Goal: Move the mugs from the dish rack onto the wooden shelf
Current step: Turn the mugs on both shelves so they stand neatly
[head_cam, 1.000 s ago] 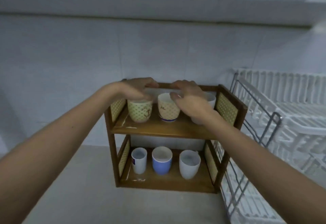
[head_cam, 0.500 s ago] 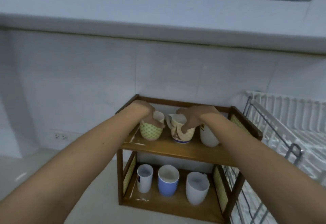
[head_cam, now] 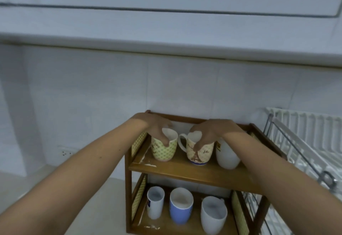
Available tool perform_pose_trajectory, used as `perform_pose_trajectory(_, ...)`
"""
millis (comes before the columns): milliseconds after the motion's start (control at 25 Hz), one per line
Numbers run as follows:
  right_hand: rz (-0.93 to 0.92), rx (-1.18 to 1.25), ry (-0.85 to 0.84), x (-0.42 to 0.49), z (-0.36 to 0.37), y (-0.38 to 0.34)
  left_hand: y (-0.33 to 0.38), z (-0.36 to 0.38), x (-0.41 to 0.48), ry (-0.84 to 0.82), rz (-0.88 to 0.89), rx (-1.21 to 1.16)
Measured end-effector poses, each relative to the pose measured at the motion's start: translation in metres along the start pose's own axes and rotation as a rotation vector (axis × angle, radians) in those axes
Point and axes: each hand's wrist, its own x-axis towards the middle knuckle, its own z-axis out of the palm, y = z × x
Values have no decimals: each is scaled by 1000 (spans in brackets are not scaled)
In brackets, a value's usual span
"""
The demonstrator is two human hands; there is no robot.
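While the white wall fills the upper half of the frame, we find the wooden shelf (head_cam: 187, 172) low and right of centre, its bottom edge cut off by the frame. At the far right the white dish rack (head_cam: 303, 142) shows only in part, and we cannot tell whether anything sits in it.

On the upper board stand three mugs. Our left hand (head_cam: 154, 126) curls over the rim of the yellow-green patterned mug (head_cam: 163, 149), thumb on its near face and fingers hidden behind. Our right hand (head_cam: 209, 133) pinches the rim of the cream printed mug (head_cam: 199, 152), whose handle points left; the hand covers much of its print (the lettering is too blurred to read). Just beside it, the plain white mug (head_cam: 226, 156) is half hidden by our right forearm.

On the lower board, towards the bottom of the frame, stand a white mug with a dark mark (head_cam: 155, 205), a blue mug (head_cam: 181, 208) and a larger white mug (head_cam: 212, 214), all upright, open mouths up.
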Motion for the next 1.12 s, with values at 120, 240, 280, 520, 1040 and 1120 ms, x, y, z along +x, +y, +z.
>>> perform_pose_trajectory(120,6,8,-7,0,2,1,8,3,4,16,-115,33)
perform_pose_trajectory(240,-16,103,-23,-3,3,1,10,8,4,68,-243,68)
perform_pose_trajectory(280,-32,124,-18,-4,4,1,8,9,4,78,-249,71)
perform_pose_trajectory(520,-52,111,41,-7,8,1,2,15,4,136,-58,-105)
perform_pose_trajectory(1040,130,181,-79,-42,10,68,87,12,27,162,135,-185)
perform_pose_trajectory(1120,106,188,-123,-48,6,71,90,11,33,164,124,-161)
